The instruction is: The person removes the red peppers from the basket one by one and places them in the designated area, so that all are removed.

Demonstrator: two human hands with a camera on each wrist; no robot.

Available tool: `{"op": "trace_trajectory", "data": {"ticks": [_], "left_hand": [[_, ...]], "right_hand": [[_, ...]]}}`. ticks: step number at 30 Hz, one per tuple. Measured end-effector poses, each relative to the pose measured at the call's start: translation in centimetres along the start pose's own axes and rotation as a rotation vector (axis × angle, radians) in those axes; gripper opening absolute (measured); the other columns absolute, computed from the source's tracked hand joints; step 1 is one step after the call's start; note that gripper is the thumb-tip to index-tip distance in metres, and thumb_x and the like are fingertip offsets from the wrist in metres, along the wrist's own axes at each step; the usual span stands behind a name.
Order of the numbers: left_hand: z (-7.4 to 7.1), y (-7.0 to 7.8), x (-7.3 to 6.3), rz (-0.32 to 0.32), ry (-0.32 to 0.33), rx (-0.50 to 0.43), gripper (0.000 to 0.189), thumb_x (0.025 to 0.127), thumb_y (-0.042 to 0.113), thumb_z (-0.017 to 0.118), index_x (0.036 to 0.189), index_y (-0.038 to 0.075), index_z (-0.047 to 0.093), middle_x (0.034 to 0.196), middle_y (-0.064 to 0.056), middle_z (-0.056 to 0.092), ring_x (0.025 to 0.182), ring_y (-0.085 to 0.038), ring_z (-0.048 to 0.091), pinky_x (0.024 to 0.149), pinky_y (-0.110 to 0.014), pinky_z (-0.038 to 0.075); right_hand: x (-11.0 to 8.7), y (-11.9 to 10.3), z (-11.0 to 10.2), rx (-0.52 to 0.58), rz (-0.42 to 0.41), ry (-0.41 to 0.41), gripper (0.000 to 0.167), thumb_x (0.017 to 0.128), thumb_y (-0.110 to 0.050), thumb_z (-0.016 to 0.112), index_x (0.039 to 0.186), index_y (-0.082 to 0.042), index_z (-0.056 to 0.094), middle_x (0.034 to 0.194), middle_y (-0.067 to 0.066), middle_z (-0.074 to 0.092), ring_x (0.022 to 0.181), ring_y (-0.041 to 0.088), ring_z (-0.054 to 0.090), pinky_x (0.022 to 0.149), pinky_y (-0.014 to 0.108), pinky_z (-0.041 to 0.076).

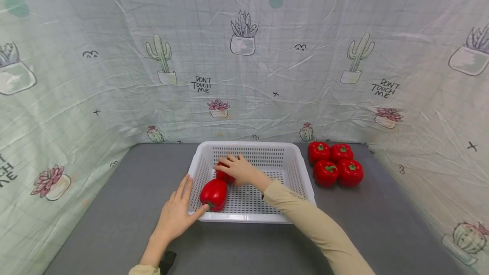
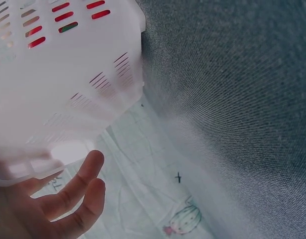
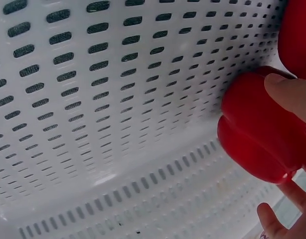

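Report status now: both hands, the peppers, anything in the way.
Right hand gripping red pepper inside white basket. Left hand at basket's near left corner. Second pepper in basket, nearer; four peppers outside, right. No obstruction visible.

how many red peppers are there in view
6. Two red peppers are in the white basket, one partly hidden by the right hand; four are grouped on the table to the basket's right.

My left hand [image 2: 48,211] was at the edge of a white basket [image 2: 93,59]. Through its slots I saw something red [image 2: 61,16]. Beside were grey tabletop [image 2: 232,74] and printed cloth [image 2: 138,164].
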State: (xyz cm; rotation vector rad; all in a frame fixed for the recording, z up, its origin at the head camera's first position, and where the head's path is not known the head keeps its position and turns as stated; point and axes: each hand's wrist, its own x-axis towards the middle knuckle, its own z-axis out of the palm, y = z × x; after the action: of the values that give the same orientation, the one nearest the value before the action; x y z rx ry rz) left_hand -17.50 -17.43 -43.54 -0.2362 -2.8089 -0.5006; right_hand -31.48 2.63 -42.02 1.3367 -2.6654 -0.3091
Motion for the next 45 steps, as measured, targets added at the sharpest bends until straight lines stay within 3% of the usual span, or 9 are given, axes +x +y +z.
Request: {"op": "trace_trajectory", "data": {"ticks": [5, 14, 23, 30, 38, 45], "left_hand": [[0.0, 0.0, 0.1, -0.001, 0.001, -0.001, 0.089, 0.075, 0.057, 0.057, 0.14, 0.004, 0.027, 0.145, -0.013, 0.025, 0.104, -0.037, 0.05, 0.074, -0.055, 0.046], [0.0, 0.0, 0.2, -0.003, 0.01, -0.005, 0.088, 0.074, 0.056, 0.058, 0.14, 0.004, 0.027, 0.145, -0.013, 0.025, 0.104, -0.038, 0.051, 0.075, -0.056, 0.046], [0.0, 0.1, 0.0, -0.007, 0.005, -0.006, 0.088, 0.075, 0.054, 0.059, 0.14, 0.005, 0.027, 0.145, -0.013, 0.025, 0.104, -0.038, 0.051, 0.075, -0.056, 0.046], [0.2, 0.0, 0.1, -0.003, 0.018, -0.012, 0.088, 0.074, 0.054, 0.06, 0.14, 0.005, 0.027, 0.145, -0.013, 0.026, 0.102, -0.036, 0.051, 0.073, -0.054, 0.047], [0.2, -0.3, 0.0, 0.008, 0.034, -0.011, 0.087, 0.075, 0.052, 0.06, 0.139, 0.005, 0.028, 0.145, -0.012, 0.026, 0.102, -0.037, 0.051, 0.072, -0.054, 0.047], [0.1, -0.1, 0.1, 0.011, 0.025, -0.022, 0.087, 0.075, 0.053, 0.06, 0.139, 0.004, 0.028, 0.145, -0.012, 0.026, 0.102, -0.035, 0.051, 0.072, -0.053, 0.046]], "right_hand": [[0.0, 0.2, 0.4, -0.021, 0.005, -0.005, 0.081, 0.067, -0.034, 0.075, 0.135, -0.034, 0.033, 0.14, -0.001, 0.034, 0.122, 0.021, 0.034, 0.093, 0.043, 0.039], [-0.2, 0.8, 0.9, -0.014, 0.107, -0.057, 0.072, 0.068, -0.033, 0.075, 0.129, -0.035, 0.037, 0.131, 0.004, 0.04, 0.12, 0.023, 0.037, 0.096, 0.043, 0.038], [-0.2, 0.9, 1.2, -0.071, 0.07, -0.058, 0.074, 0.066, -0.029, 0.077, 0.129, -0.032, 0.038, 0.13, 0.001, 0.042, 0.117, 0.022, 0.042, 0.094, 0.04, 0.041], [-0.3, 1.1, 1.3, -0.132, 0.049, -0.011, 0.069, 0.069, -0.039, 0.073, 0.126, -0.023, 0.038, 0.13, -0.001, 0.044, 0.119, 0.02, 0.041, 0.096, 0.042, 0.04], [-0.2, 1.6, 0.6, -0.174, 0.052, -0.001, 0.075, 0.066, -0.051, 0.07, 0.126, -0.02, 0.039, 0.129, -0.002, 0.047, 0.118, 0.02, 0.04, 0.096, 0.041, 0.038], [-0.8, 2.2, -0.1, -0.074, 0.135, -0.026, 0.078, 0.067, -0.055, 0.066, 0.132, -0.026, 0.034, 0.126, 0.001, 0.047, 0.116, 0.021, 0.039, 0.097, 0.043, 0.034]]}}
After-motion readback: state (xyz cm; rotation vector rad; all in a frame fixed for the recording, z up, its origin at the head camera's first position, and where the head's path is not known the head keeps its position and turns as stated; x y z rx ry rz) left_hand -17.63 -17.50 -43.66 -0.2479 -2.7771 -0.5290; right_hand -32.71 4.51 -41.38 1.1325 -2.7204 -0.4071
